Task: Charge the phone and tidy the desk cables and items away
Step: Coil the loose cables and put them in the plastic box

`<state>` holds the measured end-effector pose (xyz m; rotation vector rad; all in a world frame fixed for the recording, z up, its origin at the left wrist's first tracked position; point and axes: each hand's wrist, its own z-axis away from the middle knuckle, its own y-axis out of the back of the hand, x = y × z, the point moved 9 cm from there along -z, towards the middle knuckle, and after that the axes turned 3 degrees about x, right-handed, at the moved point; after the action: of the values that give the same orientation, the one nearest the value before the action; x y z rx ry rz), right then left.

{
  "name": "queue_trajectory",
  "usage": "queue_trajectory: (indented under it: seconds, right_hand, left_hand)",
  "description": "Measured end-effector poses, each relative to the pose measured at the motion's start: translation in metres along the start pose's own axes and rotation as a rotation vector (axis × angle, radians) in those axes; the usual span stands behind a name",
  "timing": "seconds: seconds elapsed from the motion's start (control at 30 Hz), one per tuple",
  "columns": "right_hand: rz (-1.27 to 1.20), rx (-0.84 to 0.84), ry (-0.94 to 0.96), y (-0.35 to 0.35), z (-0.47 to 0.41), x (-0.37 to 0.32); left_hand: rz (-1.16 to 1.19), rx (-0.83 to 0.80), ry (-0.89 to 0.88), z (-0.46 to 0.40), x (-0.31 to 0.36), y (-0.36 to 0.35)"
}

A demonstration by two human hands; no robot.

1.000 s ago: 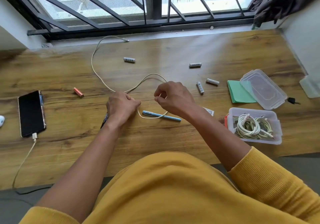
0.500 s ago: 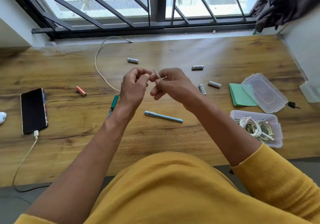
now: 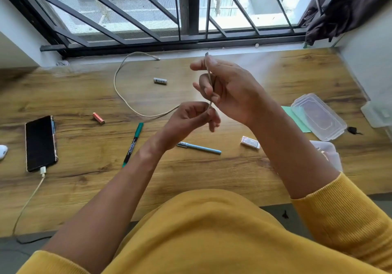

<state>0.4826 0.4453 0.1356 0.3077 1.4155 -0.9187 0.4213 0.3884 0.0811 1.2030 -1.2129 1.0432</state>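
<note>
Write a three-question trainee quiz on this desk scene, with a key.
1. True or false: the phone has a charger plugged into it.
2. Which thing do both the left hand and the right hand grip? A) the beige cable B) the green marker C) the blue pen
3. Fill in: the clear lid lies partly over a ______ pad.

Key: 1 true; 2 A; 3 green.
</note>
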Motion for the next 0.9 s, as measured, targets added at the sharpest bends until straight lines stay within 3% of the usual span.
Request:
queue_trajectory:
  seconds: [0.2, 0.3, 0.4, 0.53, 0.6, 0.7, 0.9]
  right_hand:
    - [0.029, -0.387, -0.052, -0.016, 0.018, -0.008]
    - [0.248, -0.594, -0.098, -0.030, 0.033, -0.003]
    - [0.544, -0.650, -0.191, -0.032, 0.037, 0.022]
    - [0.960, -0.414, -0.360, -0.002, 0.022, 0.063]
    - [1.046, -0.227, -0.328, 0.013, 0.012, 0.063]
    - [1.047, -0.003, -0.207, 0.023, 0.005, 0.047]
    - [0.844, 0.223, 0.039, 0.025, -0.008, 0.026]
  left_hand:
    - [0.056, 0.089, 0.099, 0.001, -0.003, 0.042]
    - [-0.104, 0.063, 0.062, -0.003, 0.006, 0.060]
    - [-0.305, -0.007, 0.060, -0.008, 0.017, 0.072]
    - [-0.400, -0.005, 0.075, -0.009, 0.029, 0.087]
    - [-0.400, 0.005, 0.062, -0.007, 0.031, 0.091]
    - [-0.373, 0.019, 0.028, -0.003, 0.031, 0.089]
    - [-0.226, -0.025, -0.045, 0.002, 0.036, 0.054]
